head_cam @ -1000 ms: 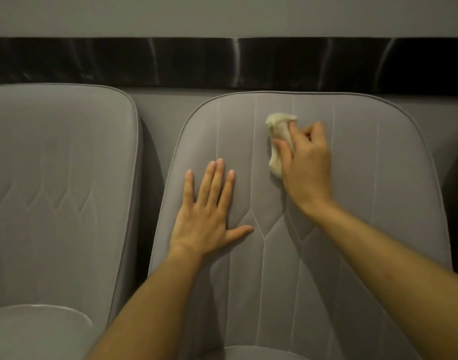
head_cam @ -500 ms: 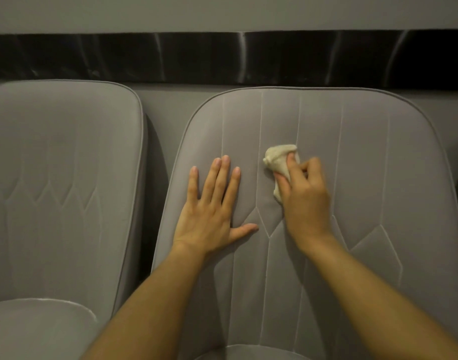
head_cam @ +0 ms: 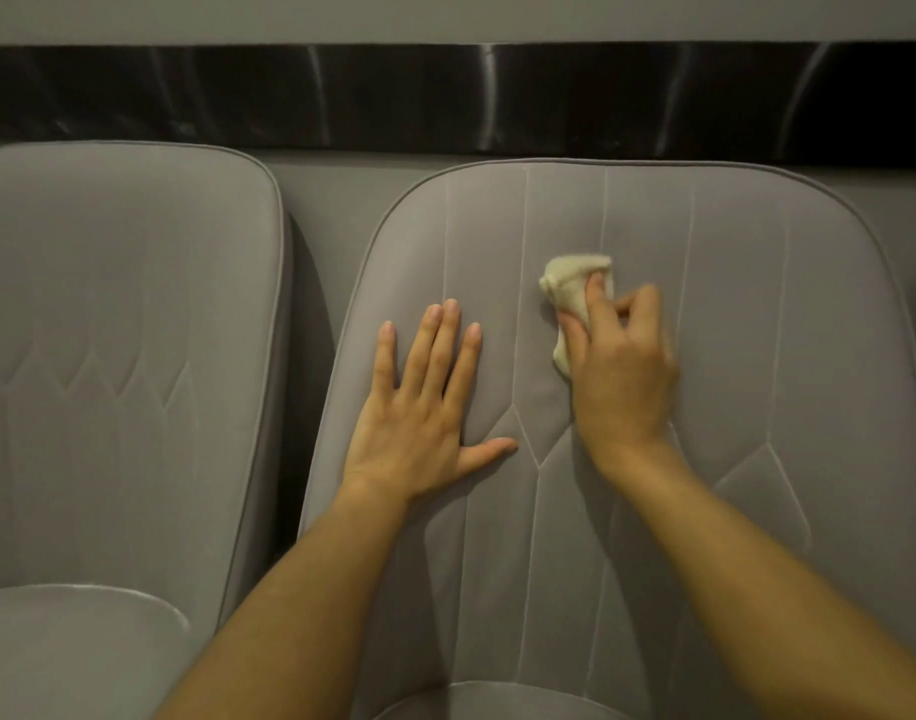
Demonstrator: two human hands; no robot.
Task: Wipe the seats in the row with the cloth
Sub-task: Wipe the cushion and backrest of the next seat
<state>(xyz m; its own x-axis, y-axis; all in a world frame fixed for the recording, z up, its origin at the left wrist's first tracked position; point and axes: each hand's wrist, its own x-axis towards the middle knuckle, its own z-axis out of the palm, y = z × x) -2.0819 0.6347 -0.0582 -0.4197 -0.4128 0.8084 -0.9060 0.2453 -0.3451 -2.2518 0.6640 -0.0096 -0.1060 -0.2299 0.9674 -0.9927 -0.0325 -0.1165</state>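
A grey padded seat [head_cam: 757, 356] with stitched lines fills the middle and right of the view. My right hand [head_cam: 622, 376] grips a bunched cream cloth [head_cam: 570, 288] and holds it against the upper middle of this seat's backrest. Part of the cloth is hidden under my fingers. My left hand [head_cam: 419, 413] lies flat with straight, spread fingers on the same backrest, left of the cloth. A second grey seat [head_cam: 123, 356] stands to the left, untouched.
A dark gap [head_cam: 300, 356] separates the two backrests. Behind them runs a grey wall [head_cam: 445, 13] with a glossy black band [head_cam: 445, 96]. The left seat's cushion [head_cam: 71, 641] shows at the lower left.
My right hand slid the cloth down the backrest from near its top, then back up a little. My left hand stayed flat in the same place.
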